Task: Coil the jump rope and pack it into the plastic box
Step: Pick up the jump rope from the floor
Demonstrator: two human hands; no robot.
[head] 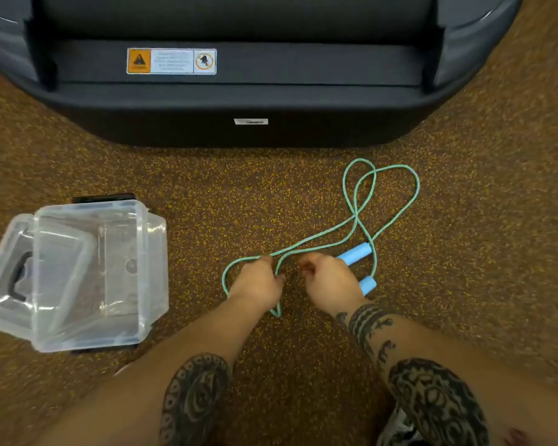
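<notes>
A teal jump rope [397,217] lies in loose loops on the speckled floor, right of centre. Its two light blue handles [355,252] rest side by side just right of my right hand. My left hand [258,281] is shut on a strand of the rope, with a small loop hanging around it. Beside it, my right hand [327,280] hovers over the handles with fingers curled and partly spread, gripping nothing I can see. The clear plastic box [142,252] stands open on the floor at the left, and its clear lid [16,239] with a black handle leans inside it.
The dark base of a large exercise machine [239,101] with a warning sticker [171,61] fills the far side of the floor. A shoe [397,426] shows at the bottom right. The brown speckled floor [207,194] lies between box and rope.
</notes>
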